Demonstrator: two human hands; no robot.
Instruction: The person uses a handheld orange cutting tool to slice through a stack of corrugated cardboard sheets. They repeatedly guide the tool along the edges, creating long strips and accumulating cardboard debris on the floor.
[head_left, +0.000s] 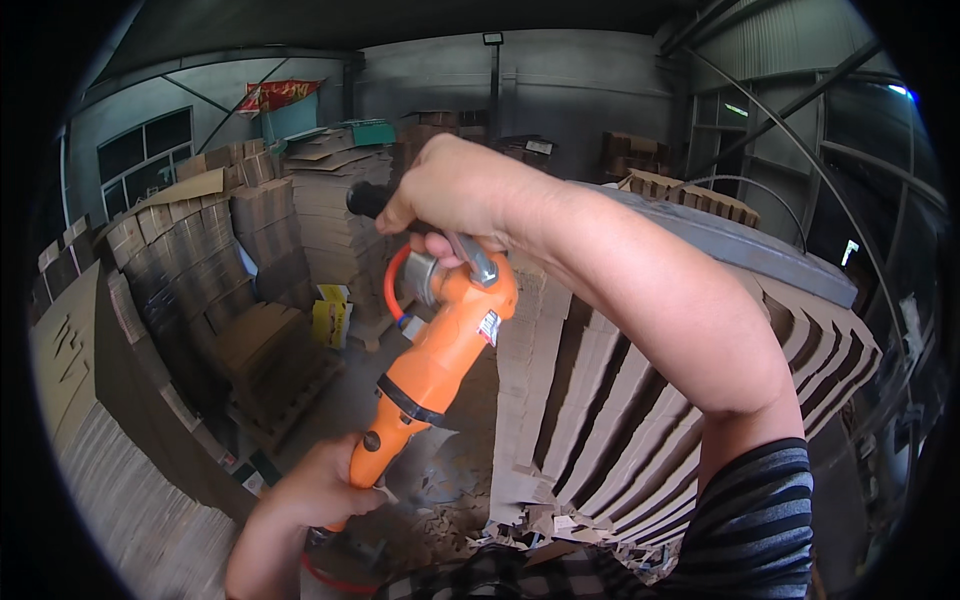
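An orange hand-held air tool (425, 365) slants across the middle of the view, its head up and its grip toward me. My left hand (325, 485) is wrapped round the lower grip. My right hand (445, 190) reaches over the tool's head and clasps the black side handle (366, 199); some of its fingers are hidden behind the metal bracket. A short red hose (391, 285) curves beside the round metal part of the head. Right of the tool stands a tall stack of cut cardboard sheets (530, 390), with dark gaps between its curved columns. The tool appears apart from it.
A thick grey slab (740, 235) lies on top of the right stack. Cardboard scraps (455, 535) litter the floor below. Bundled cardboard stacks (180, 255) on pallets line the left, with another stack (65, 440) close by. A red hose (335, 580) trails near my left wrist.
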